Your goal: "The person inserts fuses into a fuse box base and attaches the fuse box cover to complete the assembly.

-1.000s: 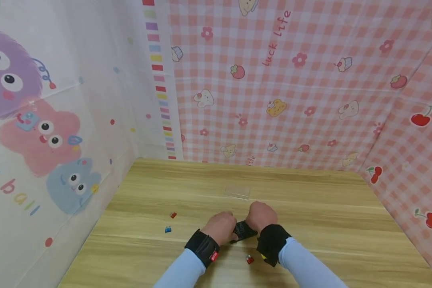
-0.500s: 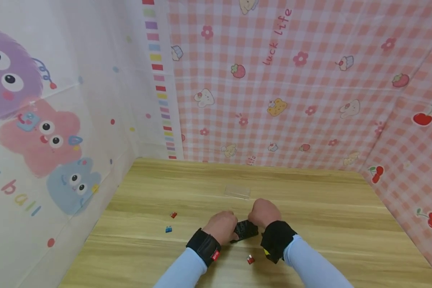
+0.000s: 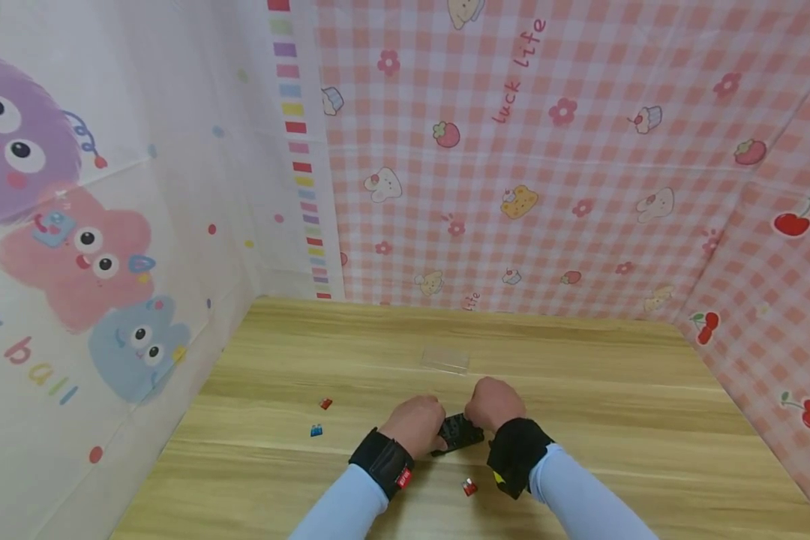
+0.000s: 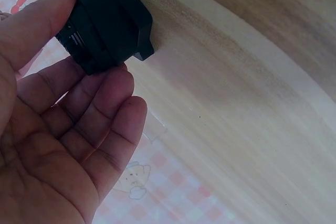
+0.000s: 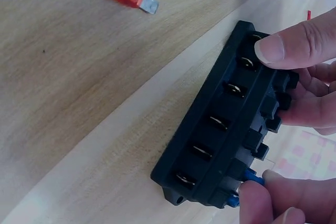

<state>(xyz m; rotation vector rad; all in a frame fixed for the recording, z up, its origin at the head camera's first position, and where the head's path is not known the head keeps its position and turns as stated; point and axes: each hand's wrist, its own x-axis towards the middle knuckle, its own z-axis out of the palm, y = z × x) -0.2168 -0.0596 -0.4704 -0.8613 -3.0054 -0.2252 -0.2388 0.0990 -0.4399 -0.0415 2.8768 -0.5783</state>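
Observation:
In the head view my left hand [image 3: 412,426] grips the left end of a black fuse block [image 3: 460,432], low over the wooden table. The left wrist view has my thumb [image 4: 52,9] on the block's top and fingers beneath it. A row of metal terminals runs along the block [image 5: 210,114] in the right wrist view. There, my right hand's [image 5: 283,198] thumb and finger pinch a blue blade fuse [image 5: 253,176] at the block's right end slots; the fingertips partly hide it.
A red blade fuse [image 3: 469,487] lies between my forearms, near me. Further left are another red fuse [image 3: 325,403] and a blue fuse [image 3: 316,430]. Behind my hands is a clear plastic cover [image 3: 445,361]. Patterned cloth walls [image 3: 472,247] border the table.
My right hand has shifted a little to the right over the second, uncovering slightly more of the fuse block. The left hand keeps its hold in nearly the same place.

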